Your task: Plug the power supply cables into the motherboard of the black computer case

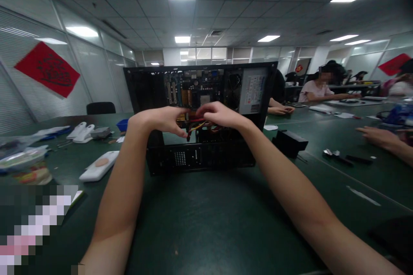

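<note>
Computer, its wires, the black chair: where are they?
Computer (226, 155), head view: the case's lower panel.
Wires (198, 126), head view: a yellow strand.
Black chair (100, 108), head view: the backrest.

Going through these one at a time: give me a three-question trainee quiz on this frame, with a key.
1. Which thing are the left hand and right hand at?
A) the blue container
B) the open computer case
C) the black chair

2. True or false: the labelled grey unit sits toward the right end of the open computer case, as pictured.

3. Fill in: the table has a ____-coloured top.

Key: 1 B; 2 true; 3 green.
</note>
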Demonstrator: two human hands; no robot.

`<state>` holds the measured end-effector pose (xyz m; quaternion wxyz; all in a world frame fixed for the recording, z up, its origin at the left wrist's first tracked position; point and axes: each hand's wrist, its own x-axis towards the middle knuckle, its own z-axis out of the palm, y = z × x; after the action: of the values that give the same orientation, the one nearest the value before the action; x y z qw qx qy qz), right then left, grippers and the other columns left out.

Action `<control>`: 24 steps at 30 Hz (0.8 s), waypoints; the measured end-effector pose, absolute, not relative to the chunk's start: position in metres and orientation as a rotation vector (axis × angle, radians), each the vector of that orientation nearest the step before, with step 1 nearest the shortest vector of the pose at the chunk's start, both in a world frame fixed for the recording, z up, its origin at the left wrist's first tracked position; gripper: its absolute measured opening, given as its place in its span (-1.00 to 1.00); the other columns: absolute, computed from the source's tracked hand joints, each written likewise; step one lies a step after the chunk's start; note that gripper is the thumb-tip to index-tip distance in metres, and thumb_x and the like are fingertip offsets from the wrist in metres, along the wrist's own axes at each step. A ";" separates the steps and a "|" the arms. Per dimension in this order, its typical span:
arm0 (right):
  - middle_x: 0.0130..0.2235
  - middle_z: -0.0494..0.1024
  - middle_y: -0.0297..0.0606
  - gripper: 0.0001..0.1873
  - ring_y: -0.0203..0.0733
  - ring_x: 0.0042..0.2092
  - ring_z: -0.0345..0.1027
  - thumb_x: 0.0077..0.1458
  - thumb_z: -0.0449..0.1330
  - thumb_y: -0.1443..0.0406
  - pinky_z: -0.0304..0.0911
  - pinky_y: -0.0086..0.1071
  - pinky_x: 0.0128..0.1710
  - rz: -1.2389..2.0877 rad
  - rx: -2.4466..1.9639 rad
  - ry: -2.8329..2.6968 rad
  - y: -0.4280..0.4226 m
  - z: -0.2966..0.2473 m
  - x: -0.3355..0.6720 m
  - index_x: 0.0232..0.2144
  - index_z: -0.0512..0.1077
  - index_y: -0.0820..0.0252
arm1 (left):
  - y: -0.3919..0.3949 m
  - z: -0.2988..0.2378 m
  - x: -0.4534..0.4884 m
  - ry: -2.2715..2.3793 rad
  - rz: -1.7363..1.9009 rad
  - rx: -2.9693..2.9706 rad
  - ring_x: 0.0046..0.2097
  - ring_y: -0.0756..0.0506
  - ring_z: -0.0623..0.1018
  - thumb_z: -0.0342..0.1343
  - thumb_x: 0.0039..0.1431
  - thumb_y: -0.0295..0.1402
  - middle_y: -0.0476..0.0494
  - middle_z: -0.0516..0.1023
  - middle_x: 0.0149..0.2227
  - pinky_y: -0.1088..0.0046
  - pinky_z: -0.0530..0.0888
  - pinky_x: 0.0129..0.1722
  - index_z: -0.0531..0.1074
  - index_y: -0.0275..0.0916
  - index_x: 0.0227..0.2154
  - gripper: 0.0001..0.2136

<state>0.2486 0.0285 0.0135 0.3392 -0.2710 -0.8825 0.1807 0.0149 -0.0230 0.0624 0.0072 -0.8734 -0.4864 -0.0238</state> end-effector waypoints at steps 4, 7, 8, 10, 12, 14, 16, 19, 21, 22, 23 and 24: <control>-0.21 0.61 -0.24 -0.72 -0.19 -0.19 0.45 0.11 0.24 0.21 0.36 -0.35 -0.21 0.513 -0.607 -2.190 0.002 0.037 0.272 -0.17 0.56 0.24 | -0.021 0.059 0.023 -1.372 -0.119 -2.841 0.33 -0.33 0.30 0.32 -0.04 0.02 -0.21 0.22 0.40 0.27 0.26 0.28 0.06 -0.11 0.40 -0.03; -0.26 0.59 -0.26 -0.68 -0.19 -0.21 0.44 0.07 0.31 0.12 0.36 -0.34 -0.22 0.461 -0.587 -2.168 -0.014 0.047 0.282 -0.24 0.57 0.24 | -0.020 0.053 0.038 -1.245 -0.209 -3.047 0.27 -0.33 0.40 0.34 -0.02 -0.05 -0.25 0.29 0.35 0.25 0.35 0.22 -0.06 -0.14 0.43 0.01; -0.28 0.59 -0.26 -0.68 -0.20 -0.22 0.44 0.07 0.32 0.11 0.36 -0.34 -0.23 0.438 -0.588 -2.154 -0.018 0.049 0.283 -0.25 0.57 0.25 | -0.021 0.052 0.043 -1.212 -0.249 -3.111 0.22 -0.32 0.44 0.34 -0.01 -0.08 -0.27 0.33 0.32 0.25 0.38 0.18 -0.09 -0.15 0.44 0.03; -0.30 0.59 -0.26 -0.67 -0.21 -0.24 0.44 0.08 0.32 0.10 0.35 -0.35 -0.25 0.403 -0.598 -2.135 -0.024 0.052 0.284 -0.28 0.58 0.26 | -0.022 0.049 0.051 -1.178 -0.334 -3.191 0.13 -0.30 0.52 0.35 -0.01 -0.14 -0.29 0.41 0.25 0.23 0.45 0.09 -0.11 -0.16 0.44 0.02; -0.32 0.59 -0.25 -0.65 -0.21 -0.26 0.44 0.09 0.31 0.07 0.35 -0.35 -0.27 0.387 -0.622 -2.141 -0.027 0.054 0.285 -0.28 0.58 0.28 | -0.024 0.049 0.055 -1.161 -0.433 -3.214 0.05 -0.27 0.56 0.34 0.02 -0.18 -0.29 0.46 0.19 0.24 0.49 0.02 -0.05 -0.17 0.42 -0.05; -0.32 0.60 -0.23 -0.62 -0.21 -0.28 0.45 0.10 0.30 0.04 0.35 -0.35 -0.30 0.391 -0.644 -2.162 -0.030 0.054 0.284 -0.28 0.59 0.27 | -0.028 0.050 0.055 -1.129 -0.545 -3.210 -0.01 -0.23 0.58 0.30 0.08 -0.20 -0.29 0.49 0.15 0.27 0.52 -0.05 0.02 -0.18 0.39 -0.14; -0.32 0.61 -0.23 -0.62 -0.20 -0.28 0.45 0.10 0.30 0.03 0.35 -0.35 -0.31 0.407 -0.650 -2.188 -0.031 0.054 0.283 -0.27 0.61 0.26 | -0.033 0.052 0.052 -1.085 -0.644 -3.183 -0.08 -0.18 0.59 0.25 0.13 -0.20 -0.27 0.52 0.09 0.31 0.52 -0.11 0.06 -0.19 0.37 -0.22; -0.31 0.63 -0.23 -0.65 -0.19 -0.28 0.47 0.10 0.31 0.06 0.37 -0.34 -0.30 0.425 -0.631 -2.210 -0.031 0.052 0.279 -0.27 0.62 0.23 | -0.042 0.055 0.048 -1.041 -0.720 -3.097 -0.15 -0.14 0.59 0.22 0.16 -0.17 -0.24 0.54 0.03 0.34 0.52 -0.15 0.11 -0.20 0.35 -0.27; -0.32 0.63 -0.23 -0.67 -0.18 -0.28 0.47 0.10 0.31 0.08 0.37 -0.33 -0.30 0.442 -0.617 -2.217 -0.029 0.050 0.275 -0.27 0.62 0.23 | -0.047 0.056 0.046 -1.028 -0.727 -3.041 -0.16 -0.14 0.58 0.21 0.17 -0.16 -0.23 0.55 0.01 0.35 0.51 -0.15 0.15 -0.22 0.33 -0.29; -0.32 0.63 -0.23 -0.68 -0.18 -0.29 0.47 0.10 0.30 0.08 0.36 -0.33 -0.31 0.459 -0.615 -2.221 -0.028 0.049 0.273 -0.28 0.62 0.23 | -0.048 0.056 0.046 -1.024 -0.723 -3.022 -0.16 -0.14 0.57 0.20 0.17 -0.17 -0.22 0.55 0.00 0.35 0.50 -0.14 0.16 -0.22 0.33 -0.30; -0.32 0.64 -0.23 -0.69 -0.18 -0.29 0.47 0.11 0.30 0.09 0.36 -0.34 -0.32 0.479 -0.613 -2.226 -0.027 0.048 0.271 -0.28 0.62 0.23 | -0.049 0.057 0.046 -1.021 -0.716 -3.009 -0.15 -0.14 0.57 0.19 0.17 -0.19 -0.22 0.55 -0.01 0.34 0.50 -0.14 0.17 -0.23 0.33 -0.31; -0.32 0.64 -0.24 -0.69 -0.19 -0.29 0.47 0.11 0.30 0.09 0.36 -0.35 -0.33 0.502 -0.610 -2.230 -0.026 0.047 0.269 -0.28 0.62 0.23 | -0.049 0.057 0.046 -1.020 -0.711 -3.003 -0.14 -0.15 0.57 0.19 0.16 -0.21 -0.22 0.55 -0.01 0.34 0.50 -0.13 0.17 -0.24 0.32 -0.32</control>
<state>0.2693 -0.0262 0.0469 0.3784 -0.2386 -0.8725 0.1966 0.0458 -0.0494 0.0567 -0.0541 -0.9226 -0.3133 -0.2185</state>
